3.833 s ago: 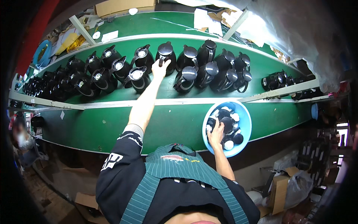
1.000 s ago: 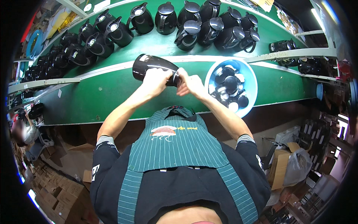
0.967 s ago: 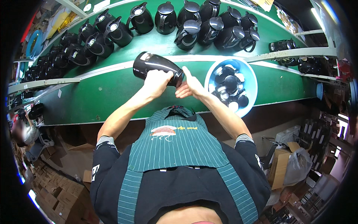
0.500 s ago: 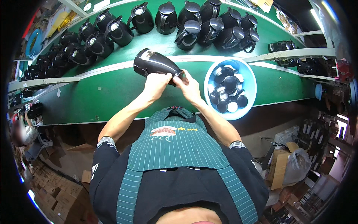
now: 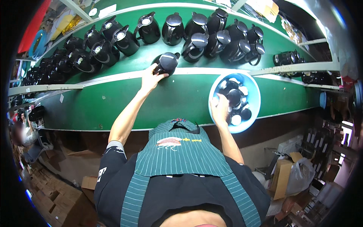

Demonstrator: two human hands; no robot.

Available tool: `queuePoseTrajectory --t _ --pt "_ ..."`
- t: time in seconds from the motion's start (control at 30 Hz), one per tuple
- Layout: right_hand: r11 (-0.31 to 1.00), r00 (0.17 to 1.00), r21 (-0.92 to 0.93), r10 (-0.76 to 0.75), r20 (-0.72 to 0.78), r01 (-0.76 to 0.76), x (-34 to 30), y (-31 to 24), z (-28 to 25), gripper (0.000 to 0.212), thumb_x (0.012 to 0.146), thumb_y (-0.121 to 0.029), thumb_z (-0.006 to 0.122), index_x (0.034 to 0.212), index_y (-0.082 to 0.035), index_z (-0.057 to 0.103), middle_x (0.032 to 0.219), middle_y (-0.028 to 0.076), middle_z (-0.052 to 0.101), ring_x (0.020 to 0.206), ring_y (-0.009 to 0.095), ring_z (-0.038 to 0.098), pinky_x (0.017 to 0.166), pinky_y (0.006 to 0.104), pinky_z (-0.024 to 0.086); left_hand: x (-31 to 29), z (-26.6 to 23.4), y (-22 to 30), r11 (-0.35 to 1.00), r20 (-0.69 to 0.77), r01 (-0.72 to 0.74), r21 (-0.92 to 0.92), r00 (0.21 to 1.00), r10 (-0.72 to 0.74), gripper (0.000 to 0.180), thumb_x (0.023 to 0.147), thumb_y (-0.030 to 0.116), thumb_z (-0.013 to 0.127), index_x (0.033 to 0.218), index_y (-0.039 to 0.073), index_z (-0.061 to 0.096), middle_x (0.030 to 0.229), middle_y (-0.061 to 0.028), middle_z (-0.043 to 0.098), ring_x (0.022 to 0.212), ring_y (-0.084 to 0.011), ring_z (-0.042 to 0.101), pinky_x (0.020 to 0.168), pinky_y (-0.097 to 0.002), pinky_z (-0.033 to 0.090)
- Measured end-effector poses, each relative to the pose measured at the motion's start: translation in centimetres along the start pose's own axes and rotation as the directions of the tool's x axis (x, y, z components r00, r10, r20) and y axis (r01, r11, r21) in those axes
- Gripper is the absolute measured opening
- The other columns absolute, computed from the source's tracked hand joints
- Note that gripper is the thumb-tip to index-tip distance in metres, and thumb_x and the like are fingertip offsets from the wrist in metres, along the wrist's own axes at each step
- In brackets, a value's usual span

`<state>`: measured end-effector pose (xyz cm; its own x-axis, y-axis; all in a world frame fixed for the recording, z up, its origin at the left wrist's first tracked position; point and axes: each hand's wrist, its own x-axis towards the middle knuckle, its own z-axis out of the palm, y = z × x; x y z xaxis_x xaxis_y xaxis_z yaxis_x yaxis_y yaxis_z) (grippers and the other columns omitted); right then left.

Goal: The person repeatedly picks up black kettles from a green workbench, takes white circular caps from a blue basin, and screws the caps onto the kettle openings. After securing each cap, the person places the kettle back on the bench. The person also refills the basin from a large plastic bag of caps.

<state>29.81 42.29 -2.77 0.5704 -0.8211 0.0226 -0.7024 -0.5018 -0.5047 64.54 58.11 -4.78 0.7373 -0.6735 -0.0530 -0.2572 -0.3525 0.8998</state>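
Observation:
On the far side of the green bench, near its white edge strip, a glossy black jug (image 5: 168,62) stands with a rounded black lid on top. My left hand (image 5: 150,79) is closed on the jug's near left side, around where its handle seems to be. To the right, my right hand (image 5: 220,109) reaches over the near left rim of a light blue basin (image 5: 258,96). Its fingers are stretched out and slightly blurred, at the loose black lids (image 5: 234,97) inside. Some lids lie with pale undersides up. Whether the fingertips touch a lid is hard to make out.
Rows of black jugs (image 5: 194,47) crowd the raised green shelf beyond, several with lids on. Open-topped jugs (image 5: 124,39) stand to the left. Pale metal bars (image 5: 295,68) cross at both sides. An open cardboard box (image 5: 283,176) sits on the floor at the right.
The jug has gone from lying tilted in both hands to standing upright farther off, held by my left hand. My right hand has left it and moved right into the basin.

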Motion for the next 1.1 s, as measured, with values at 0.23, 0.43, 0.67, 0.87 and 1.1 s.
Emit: queuePoseTrajectory --t 0.23,0.43,0.67,0.87,1.1 --pt "0.972 0.778 -0.226 0.185 0.6 -0.057 -1.1 7.8 -1.1 0.095 0.073 -0.003 0.075 0.159 -0.02 0.037 0.15 0.022 0.047 0.139 0.046 0.046 0.115 0.0532 0.045 9.2 4.8 -2.7 0.982 -0.147 -0.074 -0.175 0.988 0.048 0.034 0.073 0.021 0.096 0.094 0.005 0.074 0.076 0.0047 0.06 0.069 -0.0075 0.047 0.063 -0.0262 0.039" --pt "0.956 0.807 -0.285 0.118 0.579 0.065 1.0 7.2 -0.6 0.11 0.066 -0.012 0.091 0.16 -0.014 0.034 0.142 0.024 0.056 0.131 0.044 0.055 0.112 0.0499 0.047 12.9 5.0 -0.3 0.979 -0.209 -0.169 -0.113 0.967 0.143 0.04 0.079 0.029 0.092 0.086 0.003 0.062 0.079 -0.0037 0.055 0.073 -0.0163 0.051 0.069 -0.0326 0.044" --pt "0.94 0.852 -0.338 0.134 0.506 0.053 1.0 4.4 -2.9 0.098 0.07 -0.019 0.093 0.153 -0.013 0.041 0.138 0.02 0.057 0.125 0.041 0.058 0.103 0.0488 0.054 18.1 -0.1 -3.4 0.857 -0.67 -0.076 0.51 0.589 0.452 0.068 0.091 0.035 0.078 0.136 -0.007 0.047 0.136 -0.0245 0.047 0.129 -0.0425 0.044 0.111 -0.0539 0.036" --pt "0.974 0.972 -0.224 0.051 0.229 0.002 2.0 1.4 -4.5 0.091 0.072 -0.018 0.092 0.148 -0.006 0.045 0.133 0.021 0.057 0.125 0.042 0.055 0.106 0.0501 0.049 17.7 -5.1 -6.9 0.946 -0.192 -0.103 0.308 0.967 0.168 0.033 0.09 0.031 0.079 0.095 0.001 0.065 0.078 -0.0161 0.069 0.072 -0.0348 0.07 0.072 -0.0448 0.055" --pt "0.874 0.974 0.486 -0.127 0.188 0.02 4.2 -6.8 -4.1 0.089 0.076 -0.014 0.093 0.152 -0.004 0.048 0.139 0.019 0.058 0.128 0.032 0.061 0.102 0.0439 0.06 4.1 -3.7 -2.5 0.992 -0.218 0.007 -0.125 0.975 -0.035 0.036 0.088 0.029 0.085 0.086 0.003 0.06 0.069 -0.0014 0.058 0.064 -0.0107 0.05 0.061 -0.0323 0.044"
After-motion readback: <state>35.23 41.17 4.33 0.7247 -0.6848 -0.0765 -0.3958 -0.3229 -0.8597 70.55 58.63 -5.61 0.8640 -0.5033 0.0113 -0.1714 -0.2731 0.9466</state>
